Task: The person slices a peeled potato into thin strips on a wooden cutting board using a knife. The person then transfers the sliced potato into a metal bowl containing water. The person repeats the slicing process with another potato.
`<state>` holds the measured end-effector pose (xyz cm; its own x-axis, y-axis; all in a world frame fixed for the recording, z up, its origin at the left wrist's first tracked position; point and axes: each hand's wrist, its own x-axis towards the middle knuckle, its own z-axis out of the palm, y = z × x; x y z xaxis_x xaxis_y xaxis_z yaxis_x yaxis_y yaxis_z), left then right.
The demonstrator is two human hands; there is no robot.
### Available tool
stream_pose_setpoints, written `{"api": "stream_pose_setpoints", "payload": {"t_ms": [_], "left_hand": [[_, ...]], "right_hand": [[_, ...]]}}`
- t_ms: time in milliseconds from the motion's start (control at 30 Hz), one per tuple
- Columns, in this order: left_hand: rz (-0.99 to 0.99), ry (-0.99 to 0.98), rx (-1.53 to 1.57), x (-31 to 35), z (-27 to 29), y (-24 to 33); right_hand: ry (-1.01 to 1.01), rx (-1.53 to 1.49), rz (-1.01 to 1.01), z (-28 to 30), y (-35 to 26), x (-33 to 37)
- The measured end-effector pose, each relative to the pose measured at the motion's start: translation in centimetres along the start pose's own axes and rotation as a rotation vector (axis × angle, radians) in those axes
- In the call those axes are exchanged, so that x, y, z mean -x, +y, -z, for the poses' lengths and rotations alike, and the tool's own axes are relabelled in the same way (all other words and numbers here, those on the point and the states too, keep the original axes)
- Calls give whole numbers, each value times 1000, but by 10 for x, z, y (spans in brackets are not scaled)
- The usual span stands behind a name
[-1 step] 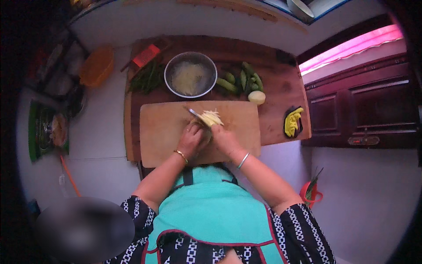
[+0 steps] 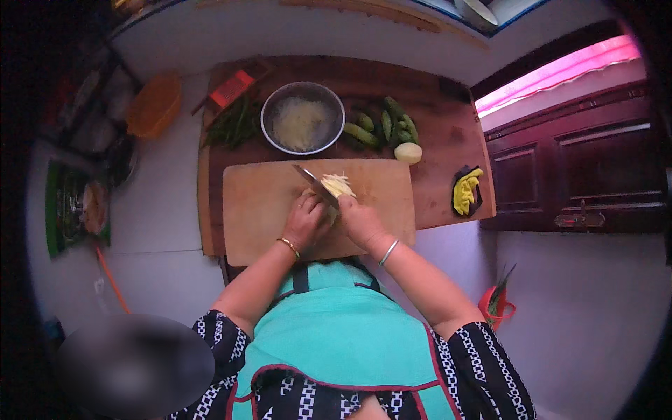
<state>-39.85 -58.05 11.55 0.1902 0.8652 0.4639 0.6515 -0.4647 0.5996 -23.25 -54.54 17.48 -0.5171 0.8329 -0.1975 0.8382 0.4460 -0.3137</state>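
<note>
A light wooden cutting board (image 2: pixel 252 203) lies at the table's front edge. My right hand (image 2: pixel 360 220) is closed round the handle of a kitchen knife (image 2: pixel 318 186), its blade slanting to the far left. My left hand (image 2: pixel 306 220) is curled just left of the blade, pressing down a pale piece of potato, mostly hidden under the fingers. Cut potato strips (image 2: pixel 338 185) lie in a small heap on the blade's right side. Beyond the board stands a metal bowl (image 2: pixel 267 124) with pale shreds in it. A whole peeled potato (image 2: pixel 408 152) rests behind the board's far right corner.
Green cucumbers (image 2: pixel 399 122) lie right of the bowl, and long green vegetables (image 2: pixel 234 126) left of it by a red package (image 2: pixel 232 87). A yellow-and-black cloth-like bundle (image 2: pixel 467 192) sits at the table's right edge. An orange basket (image 2: pixel 155 105) stands at the left.
The knife blade has tilted, so more of its flat side shows. Both hands stay in nearly the same place.
</note>
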Motion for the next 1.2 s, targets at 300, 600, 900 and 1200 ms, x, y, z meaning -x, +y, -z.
{"api": "stream_pose_setpoints", "payload": {"t_ms": [300, 600, 900, 1200], "left_hand": [[6, 20, 15, -2, -8, -6], [1, 56, 30, -1, -9, -6], [55, 73, 32, 1, -8, -4], [-45, 44, -50, 1, 6, -1]], "right_hand": [[29, 19, 48, 5, -2, -10], [-59, 51, 8, 28, -23, -7], [-112, 57, 1, 48, -31, -5], [68, -31, 107, 3, 1, 1]]}}
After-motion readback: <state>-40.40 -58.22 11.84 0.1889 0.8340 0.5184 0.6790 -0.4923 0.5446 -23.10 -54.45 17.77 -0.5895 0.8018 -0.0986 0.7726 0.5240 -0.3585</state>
